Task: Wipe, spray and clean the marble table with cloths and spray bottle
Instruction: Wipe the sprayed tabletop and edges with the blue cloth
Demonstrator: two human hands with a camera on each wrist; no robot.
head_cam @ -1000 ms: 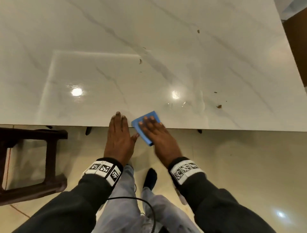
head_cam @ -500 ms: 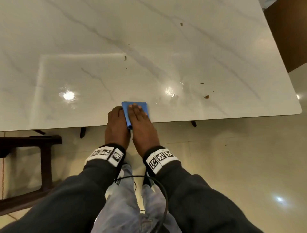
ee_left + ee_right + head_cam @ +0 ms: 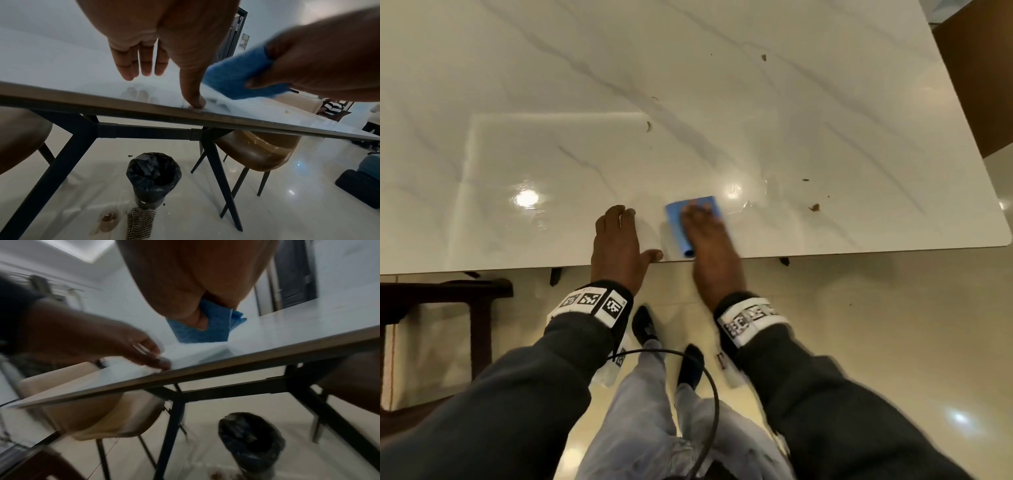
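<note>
A white marble table (image 3: 688, 102) fills the head view. My right hand (image 3: 705, 240) lies over a folded blue cloth (image 3: 676, 219) near the table's front edge, fingers stretched along it. In the wrist views the thumb pinches the blue cloth (image 3: 236, 78) (image 3: 199, 334) against the palm. My left hand (image 3: 619, 236) lies flat on the marble just left of the cloth, holding nothing. Its fingers (image 3: 144, 65) are straight and its thumb tip touches the edge. No spray bottle is in view.
Brown crumbs lie on the marble: one (image 3: 814, 207) right of the cloth, one (image 3: 648, 126) mid-table, one (image 3: 763, 57) farther back. Under the table stands a bin with a black liner (image 3: 154, 175). A brown chair (image 3: 257, 149) stands beside it and dark wooden furniture (image 3: 431, 301) to my left.
My right hand has slid the blue cloth to the right, away from my left hand, which was right beside it. The left hand stays at the front edge.
</note>
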